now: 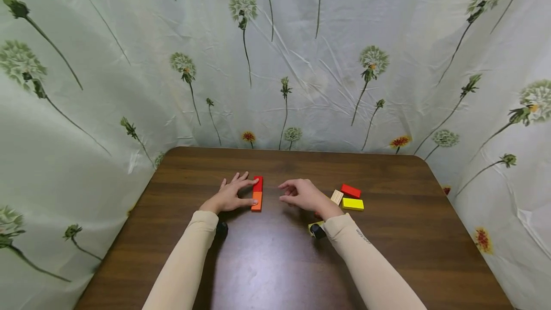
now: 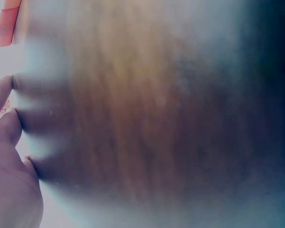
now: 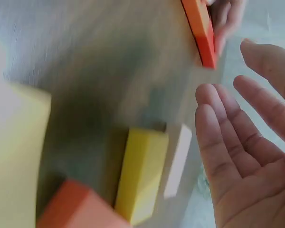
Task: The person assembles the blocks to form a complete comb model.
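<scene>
On the dark table a red block (image 1: pixel 258 183) and an orange block (image 1: pixel 257 202) lie end to end in one line. My left hand (image 1: pixel 232 195) is on their left side, its index fingertip touching the red block and its thumb touching the orange one. The other left fingers are spread over the table. To the right of the pair hovers my right hand (image 1: pixel 306 196), fingers loosely bent, holding nothing. In the right wrist view its palm (image 3: pixel 256 185) is bare. The left wrist view is mostly blurred, with part of the left hand (image 2: pixel 12 180) at its edge.
Beside the right wrist lie another red block (image 1: pixel 351 191), a yellow block (image 1: pixel 353 204) and a pale wooden block (image 1: pixel 337 197). A second yellow block (image 1: pixel 312 226) is partly hidden under that wrist. A flowered curtain (image 1: pixel 318 61) hangs behind the table.
</scene>
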A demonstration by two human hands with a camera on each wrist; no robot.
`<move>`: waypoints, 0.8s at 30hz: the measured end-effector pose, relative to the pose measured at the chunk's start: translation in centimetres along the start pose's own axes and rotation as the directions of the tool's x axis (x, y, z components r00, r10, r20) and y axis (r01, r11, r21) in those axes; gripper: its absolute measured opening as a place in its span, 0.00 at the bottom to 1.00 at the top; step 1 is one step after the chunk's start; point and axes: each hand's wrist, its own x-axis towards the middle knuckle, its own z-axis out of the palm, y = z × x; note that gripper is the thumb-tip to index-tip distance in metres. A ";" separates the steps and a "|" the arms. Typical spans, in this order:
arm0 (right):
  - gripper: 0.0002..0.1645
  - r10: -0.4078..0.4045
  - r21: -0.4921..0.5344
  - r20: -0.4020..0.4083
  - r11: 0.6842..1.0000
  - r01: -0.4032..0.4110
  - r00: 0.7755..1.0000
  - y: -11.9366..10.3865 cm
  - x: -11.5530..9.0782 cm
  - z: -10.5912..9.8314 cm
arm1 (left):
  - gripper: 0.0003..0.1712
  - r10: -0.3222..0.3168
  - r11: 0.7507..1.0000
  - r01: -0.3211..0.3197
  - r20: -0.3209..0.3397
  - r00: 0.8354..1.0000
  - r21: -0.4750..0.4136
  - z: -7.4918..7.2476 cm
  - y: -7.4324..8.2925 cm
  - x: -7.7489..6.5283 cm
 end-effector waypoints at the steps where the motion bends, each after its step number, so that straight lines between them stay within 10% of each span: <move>1: 0.23 0.010 -0.007 -0.010 1.000 -0.010 1.000 0.2 -0.2 -0.4 | 0.46 0.000 1.000 0.000 0.001 1.000 -0.002 0.0 0.0 0.0; 24: 0.26 0.254 -0.310 -0.221 0.897 -0.315 0.942 2.4 -3.5 -1.9 | 0.50 0.028 0.999 -0.029 -0.019 0.999 -0.032 0.6 -0.7 0.2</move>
